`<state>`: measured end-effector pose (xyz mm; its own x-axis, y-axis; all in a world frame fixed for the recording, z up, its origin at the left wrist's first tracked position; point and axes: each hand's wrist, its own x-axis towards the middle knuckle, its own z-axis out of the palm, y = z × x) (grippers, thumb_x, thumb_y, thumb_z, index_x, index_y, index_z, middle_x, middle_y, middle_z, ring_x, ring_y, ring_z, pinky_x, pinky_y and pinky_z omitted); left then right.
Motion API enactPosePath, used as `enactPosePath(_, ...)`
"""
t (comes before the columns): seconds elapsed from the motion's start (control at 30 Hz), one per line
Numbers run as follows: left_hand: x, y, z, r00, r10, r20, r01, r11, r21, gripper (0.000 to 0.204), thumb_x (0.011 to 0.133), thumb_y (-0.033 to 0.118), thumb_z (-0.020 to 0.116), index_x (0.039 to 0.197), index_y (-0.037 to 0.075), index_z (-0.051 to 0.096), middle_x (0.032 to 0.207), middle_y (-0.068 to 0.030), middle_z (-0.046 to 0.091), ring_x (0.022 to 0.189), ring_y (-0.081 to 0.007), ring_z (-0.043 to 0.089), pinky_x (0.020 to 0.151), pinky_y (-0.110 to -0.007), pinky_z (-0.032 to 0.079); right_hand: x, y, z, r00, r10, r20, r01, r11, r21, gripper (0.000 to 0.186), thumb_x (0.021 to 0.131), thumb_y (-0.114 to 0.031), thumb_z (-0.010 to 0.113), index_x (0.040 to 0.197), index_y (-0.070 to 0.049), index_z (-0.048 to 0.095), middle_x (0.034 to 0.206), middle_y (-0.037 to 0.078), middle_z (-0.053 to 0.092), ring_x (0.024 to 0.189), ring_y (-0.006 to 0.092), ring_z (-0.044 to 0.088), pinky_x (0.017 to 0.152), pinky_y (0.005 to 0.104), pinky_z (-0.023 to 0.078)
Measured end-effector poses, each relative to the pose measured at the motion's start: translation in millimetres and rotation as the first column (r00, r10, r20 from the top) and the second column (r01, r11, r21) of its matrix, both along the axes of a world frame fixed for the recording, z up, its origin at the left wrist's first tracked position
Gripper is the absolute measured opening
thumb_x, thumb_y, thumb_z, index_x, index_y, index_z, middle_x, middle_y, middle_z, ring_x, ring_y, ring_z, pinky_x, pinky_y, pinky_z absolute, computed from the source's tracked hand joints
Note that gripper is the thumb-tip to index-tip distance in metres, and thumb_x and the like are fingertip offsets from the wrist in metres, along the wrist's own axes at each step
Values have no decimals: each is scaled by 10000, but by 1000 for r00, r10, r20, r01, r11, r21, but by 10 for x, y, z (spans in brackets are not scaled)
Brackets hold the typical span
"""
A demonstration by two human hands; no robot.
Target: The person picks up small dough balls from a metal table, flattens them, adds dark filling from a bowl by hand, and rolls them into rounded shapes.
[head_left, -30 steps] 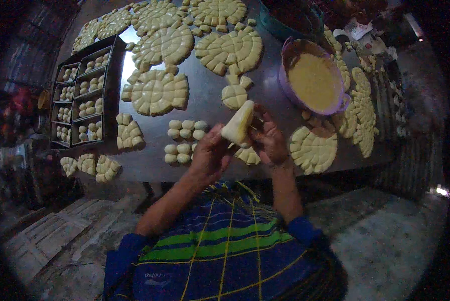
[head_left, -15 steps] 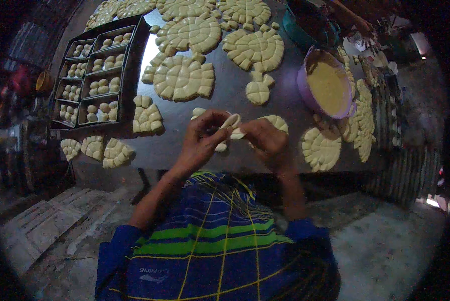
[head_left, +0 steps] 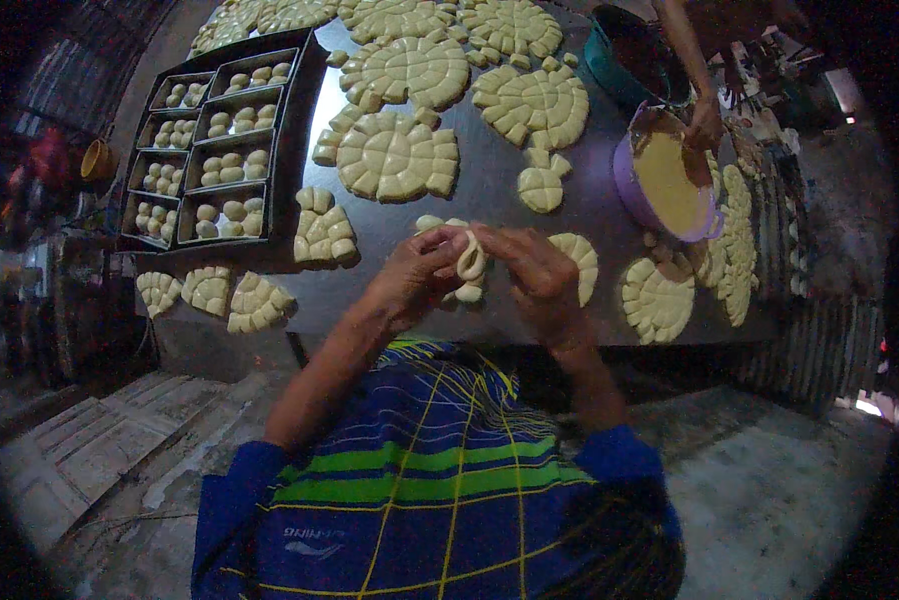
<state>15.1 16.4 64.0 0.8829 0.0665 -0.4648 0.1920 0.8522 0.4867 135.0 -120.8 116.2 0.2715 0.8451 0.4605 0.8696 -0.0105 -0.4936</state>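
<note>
A small folded piece of dough (head_left: 472, 258) hangs between my two hands above the table, shaped into a loop. My left hand (head_left: 419, 275) grips its left side between thumb and fingers. From the right, my right hand (head_left: 544, 275) pinches its upper edge with the fingertips; the thumb is partly hidden. More dough pieces (head_left: 466, 293) lie on the table below, mostly covered by my hands. Right beside my right hand rests a scored dough round (head_left: 577, 262), partly covered by it.
A black divided tray (head_left: 237, 151) of dough balls stands at left. Scored dough slabs (head_left: 394, 158) spread across the dark table (head_left: 369, 300). At right, another person's hand (head_left: 704, 125) is at a purple basin (head_left: 634, 195) of yellowish mixture; a teal tub (head_left: 599, 65) stands behind.
The dough piece now hangs upright as a loop, with my fingers shifted on it. The other person's hand has come to the purple basin. The whole view has shifted slightly.
</note>
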Motion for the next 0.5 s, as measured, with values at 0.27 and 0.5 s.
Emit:
enactPosePath(0.27, -1, -105, -184, 976, 215, 13, -215, 970, 109, 341, 933, 247, 642, 1219, 72, 581, 1065, -53, 645, 935, -146, 629, 751, -305, 541, -309, 18, -270, 954, -237, 185, 235, 971, 34, 362, 805, -78, 713, 1160, -70, 644, 1050, 130, 620, 990, 267, 633, 810, 372, 547)
enactPosePath(0.5, 4, 73, 69, 975, -3, 222, -97, 894, 438, 333, 898, 90, 642, 1216, 19, 576, 1214, -96, 605, 1132, -183, 578, 979, -335, 468, -208, 62, -255, 751, -376, -543, 440, 898, -13, 153, 813, -81, 734, 961, -47, 726, 964, 79, 650, 936, 237, 647, 808, 334, 523)
